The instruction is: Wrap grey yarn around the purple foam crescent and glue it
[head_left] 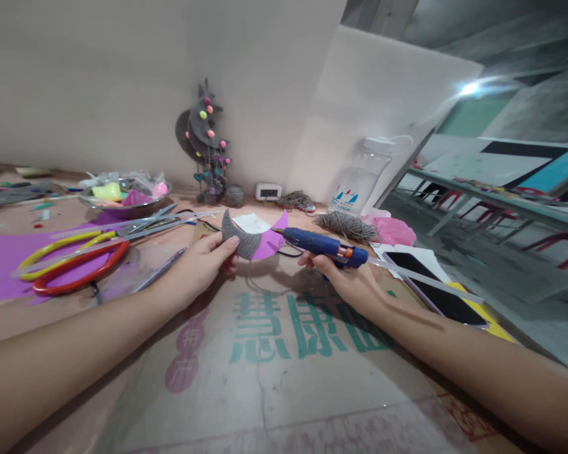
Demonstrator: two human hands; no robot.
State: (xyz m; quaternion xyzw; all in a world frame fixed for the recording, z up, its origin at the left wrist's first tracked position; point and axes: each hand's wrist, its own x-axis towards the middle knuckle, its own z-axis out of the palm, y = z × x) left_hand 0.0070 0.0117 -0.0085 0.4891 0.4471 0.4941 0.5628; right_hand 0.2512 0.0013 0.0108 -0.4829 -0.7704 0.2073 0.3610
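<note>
My left hand [218, 252] pinches a crescent of purple card [269, 244] by its left part, which is wrapped in grey yarn [241, 242]. The right part of the crescent is bare purple. My right hand [329, 268] is closed round a blue glue gun [319, 243], with a long clear glue stick [421, 277] sticking out of its back. The gun's nozzle points left and meets or overlaps the purple part near the yarn's edge; whether they touch cannot be made out. A loose strand of yarn hangs below the crescent.
Red and yellow scissors [80, 258] lie on purple sheets [0, 265] at left, by a metal bowl [123, 205]. Behind stand a decorated grey moon [201, 135], a small clock [268, 191] and a bottle [360, 180]. Grey yarn [345, 226] and a phone [435, 287] are at right.
</note>
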